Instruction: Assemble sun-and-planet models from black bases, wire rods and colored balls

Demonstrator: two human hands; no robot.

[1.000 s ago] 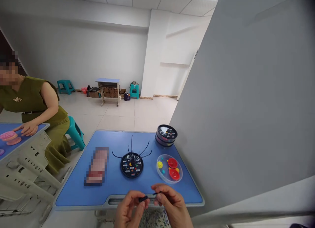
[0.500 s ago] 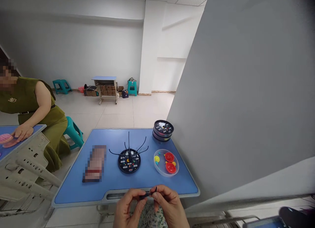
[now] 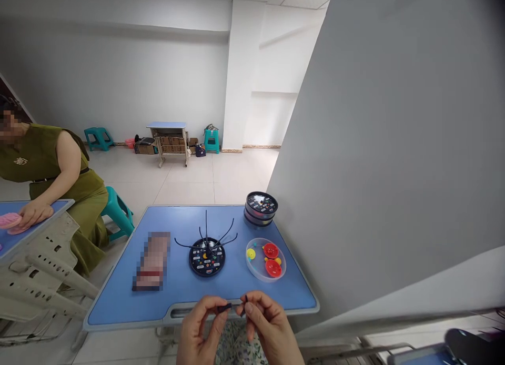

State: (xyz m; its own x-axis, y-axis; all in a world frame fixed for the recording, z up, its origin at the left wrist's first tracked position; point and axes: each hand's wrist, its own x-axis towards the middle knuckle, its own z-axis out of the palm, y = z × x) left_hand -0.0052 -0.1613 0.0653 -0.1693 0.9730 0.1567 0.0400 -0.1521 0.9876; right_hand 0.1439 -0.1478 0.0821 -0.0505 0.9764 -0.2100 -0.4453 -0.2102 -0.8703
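My left hand (image 3: 203,328) pinches a small black piece (image 3: 224,307) at the desk's front edge. Just to its right, my right hand (image 3: 266,323) holds another small black piece (image 3: 244,305) between its fingertips, with a narrow gap between the two pieces. Beyond my hands a round black base (image 3: 207,265) with several thin curved arms stands on the blue desk (image 3: 232,291). To its right lies a clear round dish (image 3: 260,274) holding red half-shells (image 3: 273,268), a yellow ball (image 3: 251,254) and small colored beads.
Stacked round black-rimmed containers (image 3: 261,210) stand at the desk's back right corner. A blurred pinkish packet (image 3: 154,260) lies on the left. The grey wall (image 3: 355,170) runs along the right. A person (image 3: 69,160) sits at another desk on the left.
My hands have moved slightly apart. The black pieces, which met between my fingers before, are now separated, one in each hand.
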